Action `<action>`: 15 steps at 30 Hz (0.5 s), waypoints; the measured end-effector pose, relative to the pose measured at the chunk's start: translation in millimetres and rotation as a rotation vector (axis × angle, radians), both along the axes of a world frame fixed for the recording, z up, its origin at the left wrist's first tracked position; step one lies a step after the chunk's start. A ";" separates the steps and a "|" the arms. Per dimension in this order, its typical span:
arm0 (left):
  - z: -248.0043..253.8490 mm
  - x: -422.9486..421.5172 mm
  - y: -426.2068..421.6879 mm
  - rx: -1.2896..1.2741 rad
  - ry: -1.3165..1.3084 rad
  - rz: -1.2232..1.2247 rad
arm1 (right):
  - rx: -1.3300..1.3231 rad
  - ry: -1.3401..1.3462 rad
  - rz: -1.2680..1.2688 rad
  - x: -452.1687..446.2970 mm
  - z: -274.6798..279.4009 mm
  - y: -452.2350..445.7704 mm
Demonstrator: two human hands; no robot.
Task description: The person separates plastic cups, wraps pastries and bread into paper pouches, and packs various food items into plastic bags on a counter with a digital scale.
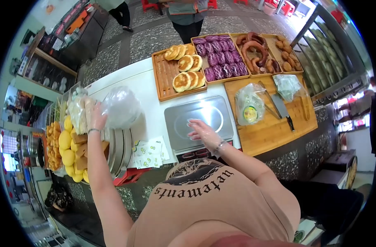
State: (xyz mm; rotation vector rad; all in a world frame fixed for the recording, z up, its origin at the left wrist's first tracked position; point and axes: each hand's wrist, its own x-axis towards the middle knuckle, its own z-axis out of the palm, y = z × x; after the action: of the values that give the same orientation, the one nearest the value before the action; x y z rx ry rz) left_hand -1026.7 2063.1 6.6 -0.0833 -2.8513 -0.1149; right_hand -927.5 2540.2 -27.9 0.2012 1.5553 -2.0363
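My left hand reaches forward at the left of the counter, fingers stretched out against a clear bag with pale contents. Just right of it sits a puffed-up clear plastic bag. Whether the fingertips grip any plastic is hard to make out. My right hand, in what looks like a thin clear glove, is held over the front of a metal weighing scale. Its fingers are extended with nothing in them. Printed paper bags lie between my hands.
Wooden trays hold browned flatbreads, purple rolls, sausage rings and brown pieces. A cutting board carries a knife, tongs and bagged items. Yellow buns are piled left. A person stands across the counter.
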 end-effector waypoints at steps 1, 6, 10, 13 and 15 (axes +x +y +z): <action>2.1 0.4 -1.0 0.127 -0.090 0.141 | -0.016 0.024 0.058 -10.3 -4.7 1.8; 27.2 15.0 26.2 0.208 0.021 0.207 | 0.326 0.827 0.179 -78.4 13.0 -48.4; 29.4 12.8 23.8 -0.005 -0.027 0.149 | 0.442 1.217 0.190 -125.5 36.8 -159.6; 25.6 8.1 15.2 -0.031 0.008 0.076 | 0.485 1.537 0.223 -153.6 58.1 -233.4; 23.5 8.2 10.7 -0.034 0.059 0.033 | 0.678 1.632 0.160 -157.0 58.0 -273.7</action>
State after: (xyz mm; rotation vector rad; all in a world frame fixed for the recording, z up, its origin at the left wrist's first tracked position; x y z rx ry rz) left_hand -1018.5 2073.8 30.1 -0.0463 -2.7946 -0.0556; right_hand -1084.6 2266.6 30.1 -1.6415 2.8984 -1.2420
